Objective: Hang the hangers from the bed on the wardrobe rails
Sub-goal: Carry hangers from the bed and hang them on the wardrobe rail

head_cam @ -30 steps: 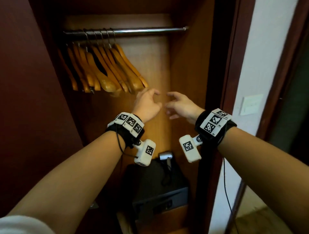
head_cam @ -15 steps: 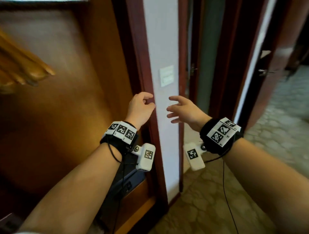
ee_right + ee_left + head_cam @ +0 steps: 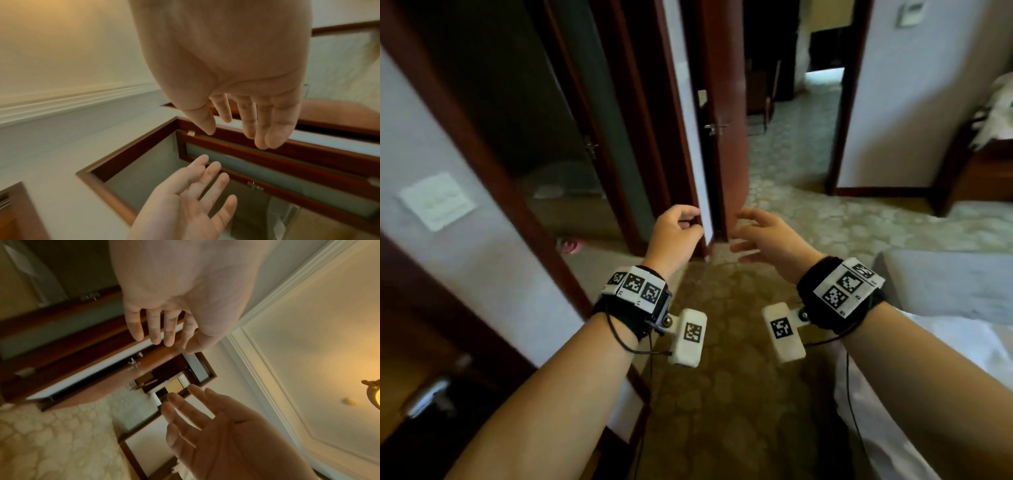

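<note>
No hanger and no wardrobe rail shows in any view now. My left hand (image 3: 681,226) and right hand (image 3: 748,231) are held out in front of me at chest height, a little apart, both holding nothing. The left wrist view shows the left hand (image 3: 164,331) with relaxed, slightly bent fingers, and the right wrist view shows the right hand (image 3: 236,128) the same way. A bed (image 3: 962,346) with a white sheet lies at my lower right, just beside my right forearm. The edge of the wardrobe (image 3: 417,359) sits at the lower left.
A white wall with a switch plate (image 3: 436,200) stands close on my left. Ahead are dark wooden door frames and an open wooden door (image 3: 726,120). Patterned carpet (image 3: 722,394) runs forward between the wall and the bed. Another bed (image 3: 993,130) stands at the far right.
My view has swung right, away from the wardrobe with its hung wooden hangers, past the switch plate to the doors and the bed. Both hands stay empty and out in front.
</note>
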### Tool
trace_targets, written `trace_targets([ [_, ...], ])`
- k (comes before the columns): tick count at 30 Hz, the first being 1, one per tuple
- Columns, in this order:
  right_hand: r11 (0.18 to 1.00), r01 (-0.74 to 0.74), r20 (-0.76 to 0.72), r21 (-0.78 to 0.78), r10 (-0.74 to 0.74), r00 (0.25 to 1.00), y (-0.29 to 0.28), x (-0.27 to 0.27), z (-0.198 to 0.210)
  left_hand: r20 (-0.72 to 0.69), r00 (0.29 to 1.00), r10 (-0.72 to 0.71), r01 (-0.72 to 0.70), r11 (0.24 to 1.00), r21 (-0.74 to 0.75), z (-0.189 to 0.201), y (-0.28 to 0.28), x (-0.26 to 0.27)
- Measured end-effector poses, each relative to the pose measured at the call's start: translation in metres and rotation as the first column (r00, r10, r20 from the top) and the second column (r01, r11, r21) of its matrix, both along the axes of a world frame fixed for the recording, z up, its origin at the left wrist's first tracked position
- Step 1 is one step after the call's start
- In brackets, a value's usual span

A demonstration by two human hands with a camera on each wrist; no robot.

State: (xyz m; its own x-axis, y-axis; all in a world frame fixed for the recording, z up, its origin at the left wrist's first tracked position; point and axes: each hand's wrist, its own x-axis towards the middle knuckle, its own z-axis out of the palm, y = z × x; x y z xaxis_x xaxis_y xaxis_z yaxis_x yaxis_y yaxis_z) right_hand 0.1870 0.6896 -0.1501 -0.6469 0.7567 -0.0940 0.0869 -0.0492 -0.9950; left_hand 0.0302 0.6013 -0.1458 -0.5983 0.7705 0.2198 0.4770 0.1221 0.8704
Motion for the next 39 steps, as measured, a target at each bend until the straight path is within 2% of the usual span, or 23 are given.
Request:
trace_targets([
  [5,0.982,0.185,0.022,-0.046,-0.184,0.983,0.061,0.101,-0.022,0.043,0.980,-0.194,0.195,0.980,-0.025,-0.012,0.091,0.093],
  [8,0.945,0.317,0.043,-0.075,-0.315,0.948,0.089,0.160,-0.034,0.062,0.945,-0.320,0.324,0.944,-0.060,-0.020,0.140,0.146],
  [12,0.848,0.516,0.062,-0.124,-0.512,0.857,0.116,0.242,-0.055,0.065,0.863,-0.500,0.505,0.858,-0.100,-0.038,0.202,0.220],
  [15,0.758,0.632,0.096,-0.160,-0.625,0.775,0.125,0.298,-0.069,0.095,0.772,-0.629,0.636,0.759,-0.139,-0.055,0.243,0.276],
  [17,0.686,0.707,0.113,-0.170,-0.700,0.706,0.129,0.332,-0.077,0.123,0.700,-0.703,0.713,0.683,-0.157,-0.064,0.265,0.313],
  [21,0.491,0.853,0.137,-0.176,-0.846,0.515,0.134,0.384,-0.085,0.166,0.520,-0.838,0.852,0.495,-0.170,-0.076,0.302,0.383],
  [24,0.304,0.938,0.153,-0.165,-0.932,0.329,0.127,0.415,-0.079,0.212,0.352,-0.911,0.932,0.320,-0.173,-0.077,0.324,0.430],
  [26,0.212,0.965,0.172,-0.157,-0.956,0.238,0.120,0.430,-0.077,0.240,0.276,-0.931,0.957,0.241,-0.164,-0.082,0.335,0.452],
  [28,0.098,0.984,0.181,-0.145,-0.976,0.124,0.109,0.444,-0.078,0.269,0.165,-0.949,0.979,0.124,-0.164,-0.090,0.340,0.478],
  [31,-0.035,0.987,0.202,-0.157,-0.979,-0.002,0.078,0.461,-0.086,0.293,0.027,-0.956,0.985,-0.025,-0.171,-0.103,0.329,0.513],
  [34,-0.139,0.979,0.254,-0.149,-0.962,-0.098,0.037,0.471,-0.090,0.315,-0.111,-0.943,0.970,-0.172,-0.174,-0.110,0.302,0.550],
  [39,-0.327,0.933,0.258,-0.148,-0.924,-0.282,-0.049,0.496,-0.089,0.310,-0.291,-0.905,0.910,-0.361,-0.202,-0.108,0.230,0.609],
])
